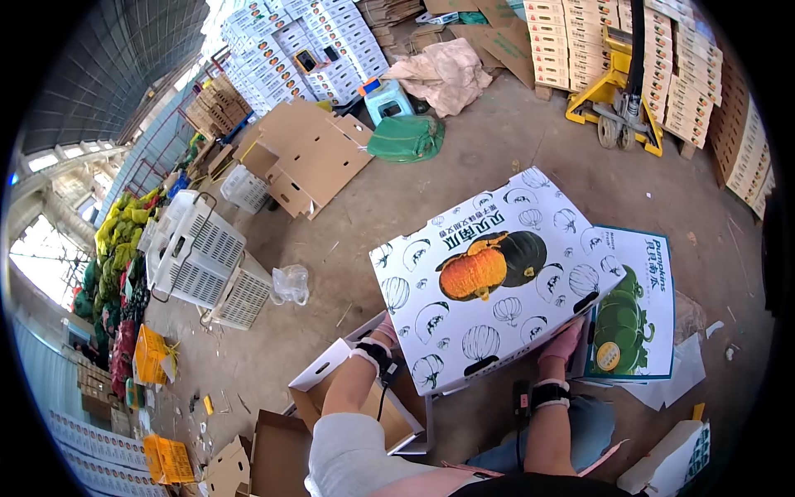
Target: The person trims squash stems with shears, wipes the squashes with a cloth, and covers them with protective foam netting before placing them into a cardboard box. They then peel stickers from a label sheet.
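Observation:
A white carton (464, 327) printed with pumpkins is raised in front of me, tilted, its large printed face toward the camera. My left hand (386, 330) grips its left edge, the fingers mostly hidden behind it. At its lower right edge my right hand (565, 341), in a pink glove, holds it too, with the fingertips out of sight. Below and left of the carton lie open boxes (319, 373) with brown insides. To the right, flat printed sheets (661, 315) with a green pumpkin picture lie on the floor.
White plastic crates (203, 253) stand at left, near a clear plastic bag (290, 285). Flattened cardboard (310, 149), a green sack (406, 138) and a blue jug (387, 103) lie ahead. A yellow pallet jack (617, 91) stands before stacked cartons (571, 41).

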`<state>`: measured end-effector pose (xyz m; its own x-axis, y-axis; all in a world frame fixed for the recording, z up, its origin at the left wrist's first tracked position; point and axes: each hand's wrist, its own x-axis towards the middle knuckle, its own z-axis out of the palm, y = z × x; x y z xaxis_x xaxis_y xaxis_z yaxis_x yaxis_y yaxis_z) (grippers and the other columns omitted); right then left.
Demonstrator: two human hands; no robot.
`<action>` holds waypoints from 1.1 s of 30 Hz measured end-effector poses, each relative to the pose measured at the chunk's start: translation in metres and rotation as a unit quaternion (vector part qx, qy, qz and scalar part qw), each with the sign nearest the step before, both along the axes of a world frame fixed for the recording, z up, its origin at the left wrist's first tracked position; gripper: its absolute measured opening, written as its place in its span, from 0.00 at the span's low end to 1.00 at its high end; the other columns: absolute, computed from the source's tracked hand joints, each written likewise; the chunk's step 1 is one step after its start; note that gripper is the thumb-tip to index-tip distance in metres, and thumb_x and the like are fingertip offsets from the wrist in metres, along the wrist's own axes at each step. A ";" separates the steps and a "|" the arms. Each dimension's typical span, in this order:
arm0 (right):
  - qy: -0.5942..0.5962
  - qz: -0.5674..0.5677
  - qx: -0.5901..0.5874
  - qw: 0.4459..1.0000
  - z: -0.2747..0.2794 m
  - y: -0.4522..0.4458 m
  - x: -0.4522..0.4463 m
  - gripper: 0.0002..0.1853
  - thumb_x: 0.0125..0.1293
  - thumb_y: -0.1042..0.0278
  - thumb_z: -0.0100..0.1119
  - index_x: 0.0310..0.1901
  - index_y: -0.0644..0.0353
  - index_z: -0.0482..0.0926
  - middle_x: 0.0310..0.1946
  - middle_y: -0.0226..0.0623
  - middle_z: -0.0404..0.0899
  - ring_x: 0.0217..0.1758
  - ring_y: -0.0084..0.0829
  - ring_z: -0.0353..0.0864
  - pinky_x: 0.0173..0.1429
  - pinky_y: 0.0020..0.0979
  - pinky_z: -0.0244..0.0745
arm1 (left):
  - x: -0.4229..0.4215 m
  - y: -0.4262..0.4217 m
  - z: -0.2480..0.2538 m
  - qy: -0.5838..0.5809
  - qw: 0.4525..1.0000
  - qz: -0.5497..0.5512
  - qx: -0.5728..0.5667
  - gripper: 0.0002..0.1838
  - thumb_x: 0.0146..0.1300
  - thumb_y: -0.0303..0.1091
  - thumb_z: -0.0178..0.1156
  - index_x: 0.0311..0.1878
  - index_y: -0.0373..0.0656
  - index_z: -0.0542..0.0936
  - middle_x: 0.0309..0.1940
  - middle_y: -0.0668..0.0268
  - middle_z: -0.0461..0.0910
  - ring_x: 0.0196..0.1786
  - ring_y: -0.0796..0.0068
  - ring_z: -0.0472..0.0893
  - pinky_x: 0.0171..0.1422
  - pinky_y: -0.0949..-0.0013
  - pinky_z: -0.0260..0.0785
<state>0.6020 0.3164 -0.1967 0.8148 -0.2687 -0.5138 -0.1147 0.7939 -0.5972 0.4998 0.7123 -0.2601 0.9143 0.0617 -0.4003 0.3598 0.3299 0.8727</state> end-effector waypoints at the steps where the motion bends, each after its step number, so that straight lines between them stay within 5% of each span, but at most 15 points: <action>1: -0.012 -0.001 0.029 1.000 -0.002 -0.001 0.001 0.31 0.68 0.44 0.40 0.63 0.61 0.66 0.60 0.35 0.69 0.59 0.35 0.69 0.63 0.32 0.62 | -0.002 0.001 -0.001 0.004 1.000 -0.002 0.000 0.31 0.66 0.55 0.42 0.67 0.47 0.61 0.65 0.66 0.64 0.64 0.58 0.65 0.65 0.53 0.60; 3: -0.037 -0.007 0.106 0.994 0.012 0.004 0.002 0.30 0.68 0.45 0.38 0.61 0.60 0.67 0.59 0.37 0.70 0.59 0.37 0.70 0.63 0.34 0.63 | -0.008 0.003 -0.001 0.012 1.000 -0.003 0.003 0.31 0.66 0.54 0.42 0.66 0.47 0.61 0.65 0.66 0.64 0.64 0.58 0.65 0.65 0.53 0.60; 10: 0.092 -0.004 -0.011 0.996 0.026 0.003 0.008 0.28 0.68 0.48 0.32 0.59 0.59 0.69 0.58 0.39 0.71 0.60 0.39 0.70 0.63 0.36 0.64 | -0.020 0.007 0.000 0.028 1.000 -0.001 0.014 0.30 0.66 0.54 0.42 0.66 0.47 0.62 0.64 0.66 0.65 0.63 0.58 0.66 0.64 0.53 0.60; 14: -0.043 0.034 0.211 0.976 -0.021 -0.003 0.023 0.31 0.67 0.46 0.30 0.62 0.59 0.66 0.61 0.40 0.68 0.63 0.41 0.66 0.66 0.38 0.61 | -0.025 0.007 0.001 0.035 0.999 0.001 0.024 0.30 0.66 0.53 0.42 0.66 0.47 0.62 0.64 0.65 0.65 0.63 0.58 0.66 0.64 0.54 0.61; 21: -0.053 0.035 0.190 0.980 -0.002 -0.001 0.014 0.32 0.66 0.42 0.31 0.62 0.57 0.67 0.60 0.39 0.68 0.62 0.42 0.67 0.65 0.39 0.62 | -0.032 0.007 0.001 0.048 0.998 0.006 0.030 0.29 0.66 0.53 0.42 0.65 0.47 0.63 0.63 0.65 0.66 0.62 0.58 0.67 0.64 0.54 0.61; 33: -0.054 0.034 0.157 0.986 -0.045 -0.004 0.022 0.34 0.66 0.38 0.30 0.61 0.56 0.67 0.59 0.37 0.69 0.61 0.40 0.68 0.64 0.36 0.63 | -0.028 0.005 0.002 0.054 0.998 0.006 0.036 0.28 0.66 0.51 0.43 0.64 0.47 0.64 0.62 0.65 0.67 0.61 0.58 0.68 0.63 0.55 0.62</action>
<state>0.6241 0.3123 -0.2417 0.8794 -0.0538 -0.4731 -0.1233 0.9340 -0.3353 0.4722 0.7170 -0.2579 0.8656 0.1038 -0.4899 0.4489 0.2726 0.8510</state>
